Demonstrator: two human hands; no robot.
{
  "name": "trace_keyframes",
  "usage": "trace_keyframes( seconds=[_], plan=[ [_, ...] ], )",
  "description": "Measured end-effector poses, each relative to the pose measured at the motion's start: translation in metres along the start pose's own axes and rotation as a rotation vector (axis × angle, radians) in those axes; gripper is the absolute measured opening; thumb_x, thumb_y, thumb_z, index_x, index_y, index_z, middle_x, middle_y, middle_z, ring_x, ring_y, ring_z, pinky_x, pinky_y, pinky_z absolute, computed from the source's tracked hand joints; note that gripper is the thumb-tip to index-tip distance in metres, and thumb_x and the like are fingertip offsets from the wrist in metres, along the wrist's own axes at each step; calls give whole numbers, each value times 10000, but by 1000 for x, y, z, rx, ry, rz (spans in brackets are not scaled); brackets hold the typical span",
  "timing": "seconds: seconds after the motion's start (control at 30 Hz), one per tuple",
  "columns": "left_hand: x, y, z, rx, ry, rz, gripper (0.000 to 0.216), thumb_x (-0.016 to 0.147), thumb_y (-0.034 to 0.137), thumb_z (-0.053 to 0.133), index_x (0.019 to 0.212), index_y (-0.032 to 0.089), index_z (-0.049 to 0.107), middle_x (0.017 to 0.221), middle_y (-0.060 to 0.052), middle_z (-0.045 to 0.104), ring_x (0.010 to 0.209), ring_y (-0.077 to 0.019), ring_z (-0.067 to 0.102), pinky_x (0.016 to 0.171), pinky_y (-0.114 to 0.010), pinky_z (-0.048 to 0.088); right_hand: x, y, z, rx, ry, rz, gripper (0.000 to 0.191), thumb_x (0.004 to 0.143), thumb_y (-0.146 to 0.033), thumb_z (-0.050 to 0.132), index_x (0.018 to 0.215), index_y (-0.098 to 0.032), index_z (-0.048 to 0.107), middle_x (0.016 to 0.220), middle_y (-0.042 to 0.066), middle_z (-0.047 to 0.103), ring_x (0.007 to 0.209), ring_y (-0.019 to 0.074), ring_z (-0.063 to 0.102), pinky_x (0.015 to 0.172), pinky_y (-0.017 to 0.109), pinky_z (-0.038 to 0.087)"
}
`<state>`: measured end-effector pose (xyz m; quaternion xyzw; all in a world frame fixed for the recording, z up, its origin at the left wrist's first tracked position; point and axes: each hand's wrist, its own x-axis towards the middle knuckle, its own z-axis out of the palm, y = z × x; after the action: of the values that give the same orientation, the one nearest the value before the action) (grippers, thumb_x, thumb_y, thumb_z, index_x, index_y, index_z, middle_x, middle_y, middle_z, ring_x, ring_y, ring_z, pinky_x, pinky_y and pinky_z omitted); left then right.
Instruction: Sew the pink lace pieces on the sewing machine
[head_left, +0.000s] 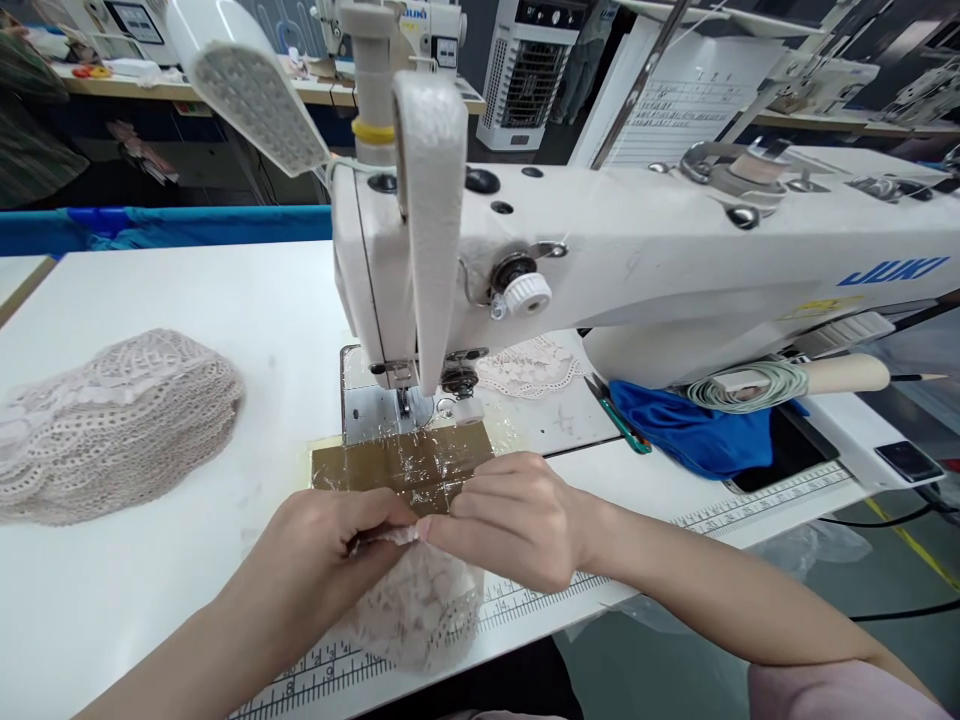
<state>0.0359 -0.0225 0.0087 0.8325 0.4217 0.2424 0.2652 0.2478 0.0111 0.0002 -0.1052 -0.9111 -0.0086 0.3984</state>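
Blue cloth (690, 428), air cooler (529, 85), printed sheet (679, 105)

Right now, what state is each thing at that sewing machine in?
Lace fabric: bunched where held
Left hand: pinching the lace fabric
Right hand: curled, touching it
Lace pieces: heaped
Blue cloth: crumpled
Black device: partly covered
Cord: coiled
Snips: lying flat
Sewing machine: running or stopped, unclear

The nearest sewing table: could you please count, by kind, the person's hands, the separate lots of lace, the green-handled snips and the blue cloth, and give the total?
Hands: 2 (left hand, right hand)
Lace lots: 3 (pile at left, lace at the hands, lace under the sewing machine's arm)
Green-handled snips: 1
Blue cloth: 1
Total: 7
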Motion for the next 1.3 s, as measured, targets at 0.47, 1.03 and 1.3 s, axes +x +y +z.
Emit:
trace_keyframes(
  seconds=[0.47,1.03,1.3],
  plan=[
    [7,-20,18,698,239,58,292,859,318,616,1099,153,602,1064,-94,685,957,-271,627,736,-391,463,-3,28,35,16,-385,751,205,941,-265,539,889,-194,724,674,-17,672,574,89,554,539,214,332],
    [13,-21,22,802,233,246,282,945,209,493,1185,157,631,1177,-25,692,1076,-243,614,897,-436,365,-14,21,26,-405,-335,377,230,961,-248,510,972,-133,709,888,57,692,801,168,577,661,324,369],
    [12,-18,22,823,192,204,336,930,289,519,1225,153,608,1199,-67,676,1135,-283,597,942,-472,338,-13,23,26,-407,-424,420,277,989,-257,452,988,-146,706,973,75,684,902,197,556,715,349,362]
  ],
)
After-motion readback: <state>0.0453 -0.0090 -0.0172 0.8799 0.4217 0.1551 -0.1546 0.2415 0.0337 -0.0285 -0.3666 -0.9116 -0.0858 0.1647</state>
